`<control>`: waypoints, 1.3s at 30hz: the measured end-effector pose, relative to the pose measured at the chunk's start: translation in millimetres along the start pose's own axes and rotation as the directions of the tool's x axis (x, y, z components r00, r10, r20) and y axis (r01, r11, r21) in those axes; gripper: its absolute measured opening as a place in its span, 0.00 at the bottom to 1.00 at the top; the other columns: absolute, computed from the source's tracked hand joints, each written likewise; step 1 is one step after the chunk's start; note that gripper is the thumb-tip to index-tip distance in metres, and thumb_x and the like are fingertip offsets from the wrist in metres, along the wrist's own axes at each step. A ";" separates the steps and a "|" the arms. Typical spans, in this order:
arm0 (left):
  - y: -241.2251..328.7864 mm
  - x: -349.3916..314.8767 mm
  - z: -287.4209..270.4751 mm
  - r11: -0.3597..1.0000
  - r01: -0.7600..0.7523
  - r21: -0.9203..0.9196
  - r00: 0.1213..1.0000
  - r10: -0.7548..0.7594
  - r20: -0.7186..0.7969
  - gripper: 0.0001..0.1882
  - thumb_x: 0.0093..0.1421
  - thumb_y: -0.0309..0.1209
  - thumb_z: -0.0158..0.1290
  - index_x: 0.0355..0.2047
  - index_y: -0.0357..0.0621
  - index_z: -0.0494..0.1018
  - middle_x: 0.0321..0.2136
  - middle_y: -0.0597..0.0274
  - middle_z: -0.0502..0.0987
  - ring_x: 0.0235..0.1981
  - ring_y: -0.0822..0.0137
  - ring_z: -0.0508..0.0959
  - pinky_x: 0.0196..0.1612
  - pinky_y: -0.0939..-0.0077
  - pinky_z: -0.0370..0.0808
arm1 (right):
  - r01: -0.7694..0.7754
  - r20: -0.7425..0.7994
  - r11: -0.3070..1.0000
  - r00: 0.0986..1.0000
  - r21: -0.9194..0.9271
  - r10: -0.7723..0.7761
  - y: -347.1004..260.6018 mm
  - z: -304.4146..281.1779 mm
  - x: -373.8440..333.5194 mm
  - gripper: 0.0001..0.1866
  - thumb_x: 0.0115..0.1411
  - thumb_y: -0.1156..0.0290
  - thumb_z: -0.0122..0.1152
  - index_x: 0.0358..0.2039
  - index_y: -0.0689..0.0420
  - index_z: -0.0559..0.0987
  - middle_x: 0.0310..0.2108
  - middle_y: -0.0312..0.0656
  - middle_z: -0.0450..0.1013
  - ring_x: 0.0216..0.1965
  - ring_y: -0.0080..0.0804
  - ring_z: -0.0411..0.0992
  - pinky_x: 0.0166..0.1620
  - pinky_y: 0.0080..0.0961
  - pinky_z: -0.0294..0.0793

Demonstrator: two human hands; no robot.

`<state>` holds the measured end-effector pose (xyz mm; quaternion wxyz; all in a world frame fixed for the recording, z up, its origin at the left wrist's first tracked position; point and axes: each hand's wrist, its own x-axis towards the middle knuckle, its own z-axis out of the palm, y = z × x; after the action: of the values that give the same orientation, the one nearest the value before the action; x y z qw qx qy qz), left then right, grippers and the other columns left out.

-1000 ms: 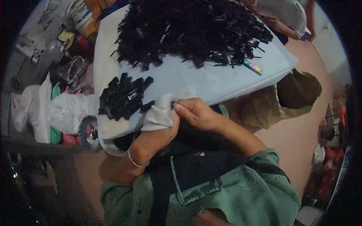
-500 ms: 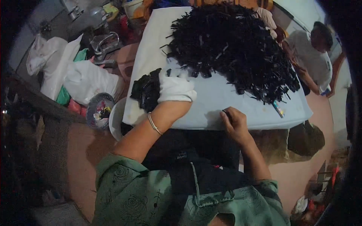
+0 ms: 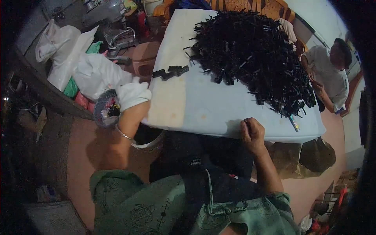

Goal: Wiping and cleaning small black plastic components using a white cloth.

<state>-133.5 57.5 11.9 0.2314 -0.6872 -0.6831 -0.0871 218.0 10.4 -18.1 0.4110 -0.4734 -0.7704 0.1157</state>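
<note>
My left hand point(image 3: 134, 95), in a white glove, is beyond the table's left edge, above a white bucket point(image 3: 150, 145) and beside a round clear bowl point(image 3: 102, 113) of small coloured bits. Its fingertips look apart, with nothing visible in them. At the table's front edge, my right hand point(image 3: 253, 134) is bare and closed; a small dark bit shows at its fingertips, too little to name. Several short black pieces point(image 3: 170, 72) lie on the table's left part. A large heap of black strip-like pieces point(image 3: 250, 55) covers the far and right side.
The cloth-covered table point(image 3: 211, 113) fills the middle. White sacks point(image 3: 94, 74) stand on the left near a brown plastic chair point(image 3: 145, 56). Another person point(image 3: 327, 70) sits at the right, hands by the heap. A shiny patterned strip point(image 3: 294, 123) lies near the right corner.
My left hand has swung left off the table. The dark bunch beside it is gone from the table's left edge, leaving several pieces. My right hand stays closed at the front edge. The view has shifted.
</note>
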 end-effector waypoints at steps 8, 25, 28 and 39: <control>33.4 32.9 -0.5 0.887 -0.294 -0.357 0.905 0.139 -0.401 0.12 0.42 0.39 0.52 0.24 0.45 0.74 0.26 0.54 0.71 0.30 0.54 0.71 0.36 0.60 0.65 | 0.022 -0.034 0.999 0.999 -0.045 -0.024 5.3 5.0 -1.0 0.05 0.53 0.77 0.52 0.22 0.62 0.69 0.15 0.44 0.62 0.16 0.38 0.62 0.21 0.27 0.60; -55.0 -0.2 83.6 0.970 -0.144 -0.194 0.980 0.113 -0.164 0.13 0.46 0.31 0.49 0.32 0.40 0.73 0.33 0.46 0.73 0.35 0.48 0.72 0.41 0.59 0.69 | 0.020 -0.052 1.000 0.998 0.022 -0.019 0.0 5.7 0.3 0.03 0.50 0.78 0.53 0.22 0.63 0.69 0.18 0.47 0.65 0.20 0.45 0.65 0.23 0.31 0.64; -13.7 25.5 31.8 0.962 -0.072 -0.263 0.972 0.008 -0.235 0.14 0.46 0.29 0.50 0.34 0.38 0.71 0.36 0.47 0.71 0.38 0.50 0.70 0.43 0.62 0.67 | 0.037 -0.072 0.999 0.997 0.010 -0.036 7.9 1.3 -4.0 0.03 0.50 0.78 0.52 0.22 0.63 0.69 0.18 0.48 0.65 0.21 0.47 0.66 0.24 0.32 0.64; 182.7 174.2 16.0 0.689 -0.198 -0.697 0.974 0.217 -0.063 0.25 0.52 0.42 0.48 0.48 0.46 0.64 0.44 0.49 0.70 0.45 0.52 0.69 0.47 0.65 0.66 | 0.058 -0.069 0.997 0.996 0.058 -0.054 7.1 9.2 -7.2 0.03 0.50 0.76 0.53 0.23 0.61 0.69 0.18 0.48 0.64 0.21 0.46 0.65 0.24 0.35 0.64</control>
<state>51.2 228.4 37.4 -0.0456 -0.7971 -0.5200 -0.3036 217.2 10.1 -31.7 0.4538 -0.4429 -0.7652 0.1113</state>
